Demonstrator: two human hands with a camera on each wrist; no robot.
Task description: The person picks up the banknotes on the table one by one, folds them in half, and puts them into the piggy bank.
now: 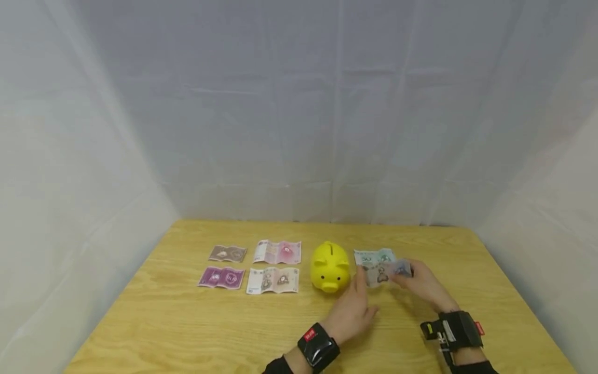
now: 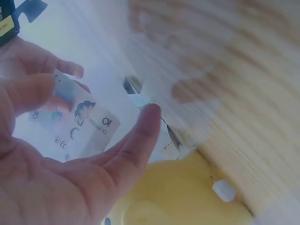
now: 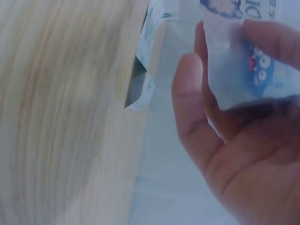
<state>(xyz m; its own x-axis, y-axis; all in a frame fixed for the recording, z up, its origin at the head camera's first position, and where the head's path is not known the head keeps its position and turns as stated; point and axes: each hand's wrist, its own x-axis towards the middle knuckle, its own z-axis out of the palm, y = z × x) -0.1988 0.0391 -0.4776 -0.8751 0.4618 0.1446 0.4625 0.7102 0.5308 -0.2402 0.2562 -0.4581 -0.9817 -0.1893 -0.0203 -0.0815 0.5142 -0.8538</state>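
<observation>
A grey-blue play banknote (image 1: 377,274) is pinched between the thumb and fingers of my right hand (image 1: 426,286), held above the table. In the right wrist view the thumb lies over the face of the banknote (image 3: 262,61), which carries a blue cartoon figure. My left hand (image 1: 350,311) reaches toward the note's left end with its fingers extended; whether they touch it I cannot tell. Just left of those fingertips stands a yellow piggy bank (image 1: 330,270) with a slot on top. Behind the held note, a green banknote (image 1: 374,255) lies partly covered from view.
Left of the piggy bank several creased banknotes lie on the wooden table (image 1: 187,332): a brown one (image 1: 227,253), a pink one (image 1: 278,252), a purple one (image 1: 221,278) and a pale one (image 1: 273,280). White sheeting (image 1: 299,130) encloses the back and sides.
</observation>
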